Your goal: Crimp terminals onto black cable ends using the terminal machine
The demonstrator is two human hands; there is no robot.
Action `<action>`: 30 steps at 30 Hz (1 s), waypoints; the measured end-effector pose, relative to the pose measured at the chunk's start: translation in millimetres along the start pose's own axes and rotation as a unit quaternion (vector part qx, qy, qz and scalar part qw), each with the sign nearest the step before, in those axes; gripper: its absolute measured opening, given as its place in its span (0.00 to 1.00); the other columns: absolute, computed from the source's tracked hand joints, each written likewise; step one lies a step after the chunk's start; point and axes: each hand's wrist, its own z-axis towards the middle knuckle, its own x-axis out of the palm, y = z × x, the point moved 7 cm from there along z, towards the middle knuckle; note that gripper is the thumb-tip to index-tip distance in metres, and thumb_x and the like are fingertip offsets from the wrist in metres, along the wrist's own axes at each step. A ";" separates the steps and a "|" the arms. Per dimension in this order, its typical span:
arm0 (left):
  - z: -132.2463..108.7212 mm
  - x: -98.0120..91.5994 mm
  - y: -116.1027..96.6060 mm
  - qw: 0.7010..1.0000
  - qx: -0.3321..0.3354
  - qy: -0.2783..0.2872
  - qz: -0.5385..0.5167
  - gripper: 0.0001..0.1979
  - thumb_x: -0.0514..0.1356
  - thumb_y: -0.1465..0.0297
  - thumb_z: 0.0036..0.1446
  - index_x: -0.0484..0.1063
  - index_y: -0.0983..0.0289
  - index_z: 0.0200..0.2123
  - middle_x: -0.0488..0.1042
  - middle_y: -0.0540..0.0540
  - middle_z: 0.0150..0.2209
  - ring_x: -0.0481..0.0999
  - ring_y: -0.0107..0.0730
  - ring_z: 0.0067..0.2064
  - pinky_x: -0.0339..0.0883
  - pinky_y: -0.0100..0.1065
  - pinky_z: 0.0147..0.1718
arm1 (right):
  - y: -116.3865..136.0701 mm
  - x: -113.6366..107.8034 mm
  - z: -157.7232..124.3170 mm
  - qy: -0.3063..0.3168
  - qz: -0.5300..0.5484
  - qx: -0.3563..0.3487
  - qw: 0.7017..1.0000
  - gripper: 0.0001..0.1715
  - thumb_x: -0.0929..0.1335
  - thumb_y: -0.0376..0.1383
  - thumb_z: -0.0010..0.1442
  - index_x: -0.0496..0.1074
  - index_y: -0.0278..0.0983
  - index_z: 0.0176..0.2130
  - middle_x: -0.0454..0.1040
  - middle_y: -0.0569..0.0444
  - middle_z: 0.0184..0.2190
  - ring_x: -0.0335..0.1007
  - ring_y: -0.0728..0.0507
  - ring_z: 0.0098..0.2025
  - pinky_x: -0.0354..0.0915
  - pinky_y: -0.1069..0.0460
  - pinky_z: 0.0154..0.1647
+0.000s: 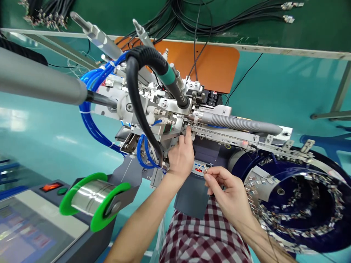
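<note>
My left hand (181, 155) reaches into the machine (164, 104), its index finger stretched out and touching the metal near the inner end of the feed track (222, 136). The other fingers are partly curled, and I see nothing held in them. Lower and to the right, my right hand (229, 188) pinches a small, thin, bent metal rod (202, 167) between thumb and fingertips. This rod, shaped like a hex key, is in front of a small control box with a red digital display (198, 170). Directly above my left fingertip stands a black and teal soldering handle (175, 86).
A dark blue bowl feeder (290, 208) with many small metal connectors stands at the right. A green-flanged spool of solder wire (93, 197) and a touch panel (24, 230) are at the left. Black cables (233, 27) lie on the green table (323, 34) behind.
</note>
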 end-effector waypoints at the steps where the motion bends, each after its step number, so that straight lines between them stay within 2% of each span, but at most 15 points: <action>1: -0.4 0.0 -0.1 1.000 0.002 0.000 0.002 0.26 0.44 0.69 0.68 0.49 0.64 0.68 0.72 0.56 0.39 0.76 0.33 0.29 0.64 0.33 0.22 | -0.6 0.6 0.1 0.000 0.000 0.001 1.000 0.10 0.66 0.41 0.64 0.71 0.37 0.36 0.70 0.58 0.24 0.68 0.52 0.20 0.65 0.57 0.22; 21: -0.8 0.7 1.6 0.999 -0.001 0.028 -0.017 0.26 0.44 0.68 0.69 0.48 0.63 0.68 0.75 0.57 0.41 0.77 0.33 0.33 0.65 0.31 0.26 | -5.4 0.4 4.4 -0.003 0.002 0.023 1.000 0.11 0.66 0.42 0.64 0.71 0.37 0.36 0.70 0.57 0.23 0.68 0.50 0.21 0.65 0.55 0.23; 30: 0.7 -2.6 2.5 0.998 -0.005 0.028 -0.048 0.25 0.45 0.67 0.69 0.52 0.64 0.66 0.76 0.59 0.43 0.78 0.35 0.33 0.64 0.31 0.25 | -5.1 -0.2 5.8 -0.006 0.010 0.021 1.000 0.10 0.66 0.41 0.63 0.71 0.37 0.36 0.71 0.57 0.23 0.68 0.51 0.21 0.66 0.57 0.22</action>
